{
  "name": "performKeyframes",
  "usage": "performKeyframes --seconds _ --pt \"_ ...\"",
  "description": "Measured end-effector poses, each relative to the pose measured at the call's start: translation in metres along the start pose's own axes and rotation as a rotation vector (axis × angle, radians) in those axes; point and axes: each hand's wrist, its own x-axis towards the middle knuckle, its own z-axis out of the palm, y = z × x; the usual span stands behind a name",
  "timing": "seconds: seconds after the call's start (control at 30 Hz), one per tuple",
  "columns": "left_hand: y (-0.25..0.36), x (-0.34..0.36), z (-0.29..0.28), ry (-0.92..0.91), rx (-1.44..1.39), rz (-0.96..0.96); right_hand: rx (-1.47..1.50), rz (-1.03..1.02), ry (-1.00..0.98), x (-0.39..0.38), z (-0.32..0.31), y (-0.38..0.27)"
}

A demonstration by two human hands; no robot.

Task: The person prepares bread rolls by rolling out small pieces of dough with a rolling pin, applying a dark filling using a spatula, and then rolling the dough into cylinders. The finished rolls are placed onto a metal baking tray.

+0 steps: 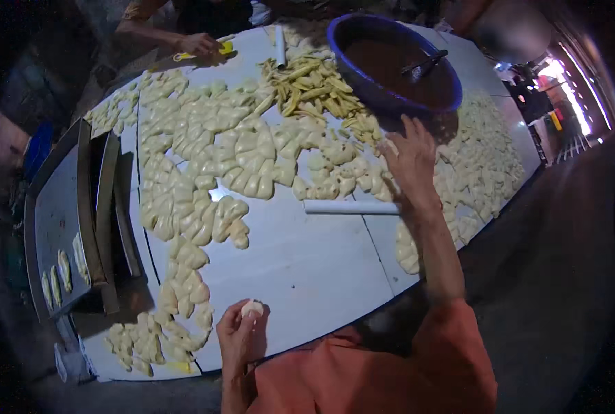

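My left hand (235,332) is near the table's front edge, its fingers closed on a small, flat, round piece of pale dough (252,308). Farther off, my right hand (412,157) is stretched over the table with its fingers apart, just in front of the blue basin (334,52). Beside its thumb is a pale lump (389,147); whether the hand touches it I cannot tell. Many yellow strips (321,86) are heaped left of the basin. Under my right forearm lies the end of a white rod (349,207).
Rows of dough pieces (218,148) cover much of the white table (294,265), with smaller pieces (487,155) at the right. Brown contents and a dark-handled utensil (426,65) are in the basin. Metal trays (59,214) stand left. A co-worker's hand (200,45) holds something yellow.
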Motion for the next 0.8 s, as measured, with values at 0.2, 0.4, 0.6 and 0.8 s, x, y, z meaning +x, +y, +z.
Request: performKeyframes --seconds 0.2,0.4,0.6,0.8 --pt "0.028 0.008 0.039 0.002 -0.135 -0.023 1.281 -0.041 -0.76 -0.136 -0.029 -0.167" --pt "0.001 0.006 0.03 -0.118 -0.568 -0.03 1.483 0.14 -0.938 -0.174 -0.014 -0.213" --pt "0.011 -0.012 0.01 0.01 0.649 0.153 1.016 -0.301 -0.509 -0.18 0.005 -0.213" --pt "-0.013 -0.011 0.012 0.036 1.144 0.769 0.886 -0.396 -0.413 -0.185 -0.016 -0.215"
